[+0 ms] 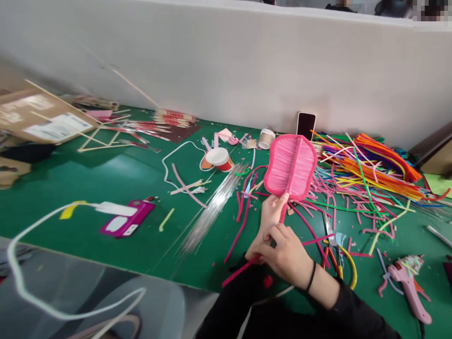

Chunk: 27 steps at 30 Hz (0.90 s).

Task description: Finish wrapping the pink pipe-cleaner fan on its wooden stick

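Note:
A pink hand fan (308, 165), rimmed in fuzzy pipe cleaner with a ridge down its middle, stands above my hands. My left hand (271, 217) is closed on its handle, thumb lying along the top of the stem just below the fan's face. Lower down, my right hand (289, 256), a black band at its wrist, pinches a dark pink pipe cleaner (237, 274) between thumb and fingers. One end of that pipe cleaner sticks out to the lower left. The lower part of the handle is hidden behind my right hand.
Pipe cleaners (381, 174) in many colours are heaped at the right. Pliers (332, 235), yellow-handled scissors (349, 266) and a pink glue gun (409, 287) lie nearer. Left are thin metal wires (215, 207), a paper cup (222, 160) and a white cable (17, 278). A phone (305, 126) leans against the partition.

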Available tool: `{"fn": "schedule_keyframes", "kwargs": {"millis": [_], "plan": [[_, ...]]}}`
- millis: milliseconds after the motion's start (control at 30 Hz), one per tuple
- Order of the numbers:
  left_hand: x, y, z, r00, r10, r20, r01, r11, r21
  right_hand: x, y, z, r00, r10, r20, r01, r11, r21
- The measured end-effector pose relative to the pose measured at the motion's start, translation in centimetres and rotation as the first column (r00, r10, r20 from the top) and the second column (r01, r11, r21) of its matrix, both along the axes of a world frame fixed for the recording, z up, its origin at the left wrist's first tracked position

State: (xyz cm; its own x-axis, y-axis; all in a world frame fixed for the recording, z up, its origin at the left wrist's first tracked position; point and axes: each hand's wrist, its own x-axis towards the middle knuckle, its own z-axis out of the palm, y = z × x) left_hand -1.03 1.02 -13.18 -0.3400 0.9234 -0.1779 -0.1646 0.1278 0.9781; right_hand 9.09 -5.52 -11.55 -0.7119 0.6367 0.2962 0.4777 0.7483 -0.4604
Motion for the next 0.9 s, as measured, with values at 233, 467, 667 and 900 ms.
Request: {"fn": "schedule_keyframes", "kwargs": {"millis": [233, 467, 667, 900], "plan": [[0.1, 0.4, -1.4, 0.988, 0.006, 0.152, -0.008, 1.000, 0.017, 3.1, 4.0, -0.4, 0.902, -0.379, -0.207, 0.354, 0.923, -0.150], [1.0, 0.0, -1.0, 0.961, -0.066, 0.270, 0.060, 0.998, 0.029, 5.9, 7.4, 0.2, 0.837, -0.534, -0.122, 0.515, 0.843, -0.156], [1.0, -0.3, -0.5, 0.966, -0.058, 0.254, 0.050, 0.998, 0.037, 5.0, 6.3, -0.3, 0.848, -0.525, -0.078, 0.513, 0.848, -0.129], [0.9, -0.3, -0.3, 0.974, -0.049, 0.223, 0.041, 0.998, 0.042, 4.8, 6.3, -0.4, 0.853, -0.521, -0.004, 0.520, 0.852, -0.060]]}}
